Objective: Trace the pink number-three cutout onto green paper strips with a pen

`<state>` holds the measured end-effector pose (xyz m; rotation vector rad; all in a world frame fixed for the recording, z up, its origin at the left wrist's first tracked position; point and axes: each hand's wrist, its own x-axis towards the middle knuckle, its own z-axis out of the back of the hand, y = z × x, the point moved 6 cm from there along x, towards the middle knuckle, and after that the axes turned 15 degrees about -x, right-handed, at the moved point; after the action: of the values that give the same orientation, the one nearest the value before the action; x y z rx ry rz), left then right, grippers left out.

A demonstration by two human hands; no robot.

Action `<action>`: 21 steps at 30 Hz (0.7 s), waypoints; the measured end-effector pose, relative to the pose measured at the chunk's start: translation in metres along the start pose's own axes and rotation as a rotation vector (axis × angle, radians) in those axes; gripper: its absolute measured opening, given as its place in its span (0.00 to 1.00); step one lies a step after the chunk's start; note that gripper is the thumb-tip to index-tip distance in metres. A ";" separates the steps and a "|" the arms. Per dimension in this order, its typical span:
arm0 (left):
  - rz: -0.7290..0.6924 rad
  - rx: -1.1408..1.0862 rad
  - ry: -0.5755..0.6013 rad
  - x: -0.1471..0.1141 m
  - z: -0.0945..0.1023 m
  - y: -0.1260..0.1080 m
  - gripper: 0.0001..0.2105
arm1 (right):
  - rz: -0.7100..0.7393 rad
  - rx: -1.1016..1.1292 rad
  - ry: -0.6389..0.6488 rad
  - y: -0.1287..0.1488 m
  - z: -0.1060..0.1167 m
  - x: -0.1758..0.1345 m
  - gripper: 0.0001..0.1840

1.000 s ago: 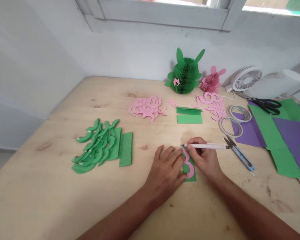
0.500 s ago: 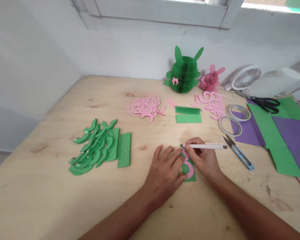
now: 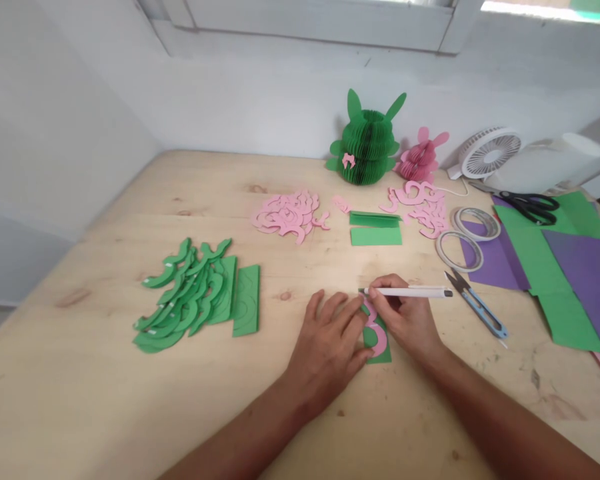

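Note:
A white pen (image 3: 415,292) is pinched in my right hand (image 3: 405,317), its tip at the top end of a green paper strip (image 3: 380,358). On that strip lies a pink curvy paper cutout (image 3: 379,339), partly covered by my fingers. My left hand (image 3: 327,337) rests with fingers spread, the fingertips pressing on the cutout and the strip's left edge. Left of it sit a heap of green wavy paper cutouts (image 3: 185,300) and a green card with drawn curves (image 3: 247,300). Beyond my hands lie two folded green strips (image 3: 376,236).
Pink cutouts (image 3: 287,215) lie in the middle back. A green paper honeycomb figure (image 3: 367,148), a pink one (image 3: 419,157) and a small fan (image 3: 491,155) stand along the wall. To the right are tape rolls (image 3: 460,251), thread snips (image 3: 477,305), black scissors (image 3: 530,205) and purple paper (image 3: 587,267).
The view has shifted very slightly. Both hands, the pen and the cutout stay in nearly the same place on the table.

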<state>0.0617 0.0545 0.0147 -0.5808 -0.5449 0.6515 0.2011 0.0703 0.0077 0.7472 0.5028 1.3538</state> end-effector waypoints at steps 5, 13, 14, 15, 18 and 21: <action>-0.009 0.003 0.003 0.000 -0.001 0.000 0.15 | 0.007 0.001 0.012 0.001 0.000 0.000 0.06; -0.004 0.000 0.007 0.000 0.000 0.000 0.15 | 0.015 -0.019 0.026 0.000 -0.001 -0.001 0.07; -0.007 0.002 0.006 0.000 0.000 0.000 0.15 | 0.017 -0.021 0.024 -0.001 -0.001 -0.001 0.07; -0.010 0.006 0.006 0.000 0.000 0.000 0.15 | 0.016 -0.022 0.023 -0.001 -0.001 -0.001 0.07; -0.013 0.025 0.009 0.000 0.000 -0.001 0.15 | 0.013 -0.017 0.019 -0.001 -0.001 0.000 0.07; -0.011 0.032 0.018 0.000 0.001 -0.001 0.15 | 0.012 -0.001 0.010 0.001 0.000 0.000 0.06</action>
<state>0.0619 0.0539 0.0160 -0.5531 -0.5202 0.6427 0.2005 0.0700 0.0085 0.7448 0.5060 1.3696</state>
